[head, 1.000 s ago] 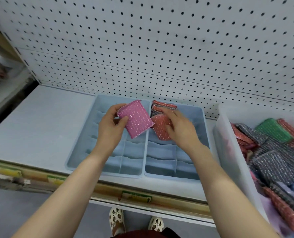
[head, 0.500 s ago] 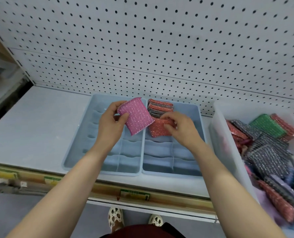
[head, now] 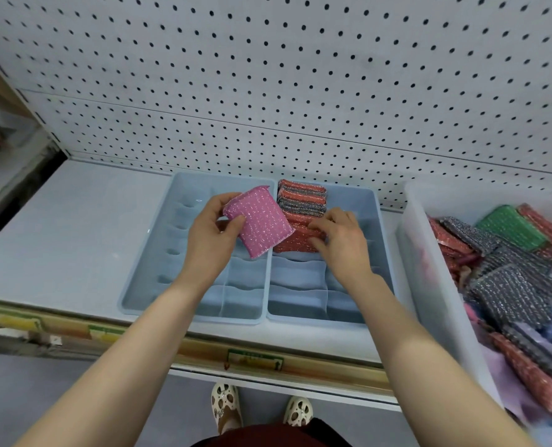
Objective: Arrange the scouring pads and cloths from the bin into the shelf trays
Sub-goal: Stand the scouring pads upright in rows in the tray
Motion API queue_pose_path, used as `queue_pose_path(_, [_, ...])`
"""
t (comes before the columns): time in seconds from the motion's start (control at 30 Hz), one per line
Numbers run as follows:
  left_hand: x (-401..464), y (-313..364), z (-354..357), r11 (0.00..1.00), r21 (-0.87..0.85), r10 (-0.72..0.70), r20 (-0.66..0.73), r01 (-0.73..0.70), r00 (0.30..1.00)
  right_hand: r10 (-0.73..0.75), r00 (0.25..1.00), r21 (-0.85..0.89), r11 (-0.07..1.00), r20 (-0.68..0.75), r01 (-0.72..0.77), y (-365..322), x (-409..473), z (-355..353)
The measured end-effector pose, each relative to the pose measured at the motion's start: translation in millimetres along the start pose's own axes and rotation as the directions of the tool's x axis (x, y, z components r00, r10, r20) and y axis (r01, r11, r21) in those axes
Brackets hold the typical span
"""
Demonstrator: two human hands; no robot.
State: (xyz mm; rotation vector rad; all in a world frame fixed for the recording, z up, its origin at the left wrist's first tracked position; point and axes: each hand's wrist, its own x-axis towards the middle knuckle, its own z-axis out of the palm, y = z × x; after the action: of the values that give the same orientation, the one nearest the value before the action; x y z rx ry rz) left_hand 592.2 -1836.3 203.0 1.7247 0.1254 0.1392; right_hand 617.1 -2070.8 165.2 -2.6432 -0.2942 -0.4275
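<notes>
Two trays [head: 158, 253] side by side on shelf [head: 58, 227] — bin [head: 429, 253] right

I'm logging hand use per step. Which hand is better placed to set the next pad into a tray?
Left. The left hand holds the pink scouring pad above the trays, while the right hand is busy pressing a red pad into the right tray.

Reaching up from the lower frame with both bare forearms; left hand [head: 215, 235] pinching closed at frame centre, right hand [head: 340, 240] pressing down, fingers curled.
</notes>
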Motion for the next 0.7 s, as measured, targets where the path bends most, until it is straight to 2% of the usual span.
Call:
queue_pose_path(0.07, [-3,0,4,1.000,-0.013,0.015,0.017,-0.015,1.000,0.003,0.997,0.075,0.997,-0.073,0.002,-10,3,-10])
queue_pose_path(0.1, [-5,1,7,0.999,-0.023,0.028,0.027,-0.028,0.999,0.039,0.998,0.184,0.982,-0.050,-0.029,-18,5,-17])
queue_pose_path(0.13, [-6,1,11,0.999,-0.037,0.040,0.041,-0.038,0.998,0.094,0.995,0.310,0.945,0.038,-0.101,-27,8,-23])
queue_pose_path(0.2, [-9,3,20,0.997,-0.058,0.052,0.070,-0.048,0.996,0.157,0.950,0.520,0.806,0.270,-0.281,-41,11,-30])
queue_pose_path(0.23, [-11,3,24,0.997,-0.052,0.054,0.078,-0.050,0.995,0.165,0.931,0.570,0.752,0.325,-0.332,-42,12,-30])
queue_pose_path(0.3, [-14,1,31,0.998,0.008,0.055,0.086,-0.055,0.995,0.201,0.920,0.589,0.717,0.338,-0.373,-36,12,-35])
queue_pose_path(0.37, [-17,-6,35,0.987,0.149,0.050,0.104,-0.066,0.993,0.242,0.932,0.503,0.790,0.270,-0.351,-24,10,-43])
queue_pose_path(0.47, [-21,-19,37,0.878,0.465,0.037,0.168,-0.112,0.985,0.191,0.971,0.157,0.965,0.140,-0.213,-7,3,-50])
queue_pose_path(0.57, [-24,-20,39,0.849,0.521,-0.001,0.167,-0.088,0.986,0.106,0.982,-0.012,0.994,0.158,-0.106,-7,-1,-39])
queue_pose_path(0.7, [-25,-16,39,0.842,0.526,0.017,0.191,-0.117,0.981,-0.052,0.993,-0.001,0.999,0.109,0.052,-23,2,-20])
